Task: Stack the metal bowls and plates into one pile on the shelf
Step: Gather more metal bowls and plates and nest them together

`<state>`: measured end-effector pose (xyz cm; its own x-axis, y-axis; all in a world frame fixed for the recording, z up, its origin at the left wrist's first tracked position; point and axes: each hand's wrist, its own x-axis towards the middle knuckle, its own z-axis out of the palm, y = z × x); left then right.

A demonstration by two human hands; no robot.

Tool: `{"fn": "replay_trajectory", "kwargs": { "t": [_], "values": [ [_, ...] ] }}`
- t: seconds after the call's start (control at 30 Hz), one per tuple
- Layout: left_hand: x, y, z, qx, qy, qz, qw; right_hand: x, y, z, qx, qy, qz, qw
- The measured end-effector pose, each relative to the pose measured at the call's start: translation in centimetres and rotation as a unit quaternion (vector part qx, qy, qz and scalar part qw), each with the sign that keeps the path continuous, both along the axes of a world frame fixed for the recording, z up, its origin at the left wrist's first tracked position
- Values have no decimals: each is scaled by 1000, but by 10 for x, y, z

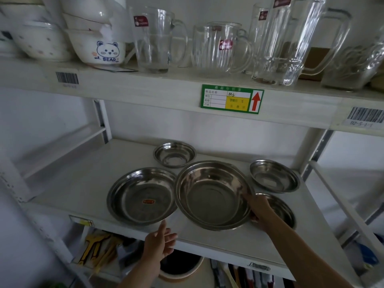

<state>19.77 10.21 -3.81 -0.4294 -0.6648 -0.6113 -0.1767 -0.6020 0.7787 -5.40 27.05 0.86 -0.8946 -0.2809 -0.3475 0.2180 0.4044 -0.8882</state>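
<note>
Five metal dishes spread on the white shelf (68,183) — not yet one pile.
Left hand (161,244) open, fingertip at the front rim of the stickered plate (143,196); small bowl (174,154) behind; right hand (258,210) grips the large bowl (212,194) by its rim; two small plates (274,175) (284,208) far right — one partly under the wrist.

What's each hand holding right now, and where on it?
The right hand grips the large metal bowl by its right rim, thumb on the inside. The left hand is open below the plate and holds nothing.
</note>
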Motion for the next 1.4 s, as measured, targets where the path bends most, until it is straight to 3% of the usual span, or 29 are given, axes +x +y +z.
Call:
{"fn": "replay_trajectory", "kwargs": {
  "t": [0.17, 0.6, 1.4],
  "values": [
    [0, -9, -2, 63, 47, 67, 995, 1, -2, -3, 10, 2, -16, 1000],
    [-10, -20, 20, 105, 145, 164, 970, 9, 8, -11, 17, -24, -33, 999],
    [5, -64, 16, 71, 124, 201, 969, 19, -21, -9, 14, -4, -22, 1000]
  ]
}}
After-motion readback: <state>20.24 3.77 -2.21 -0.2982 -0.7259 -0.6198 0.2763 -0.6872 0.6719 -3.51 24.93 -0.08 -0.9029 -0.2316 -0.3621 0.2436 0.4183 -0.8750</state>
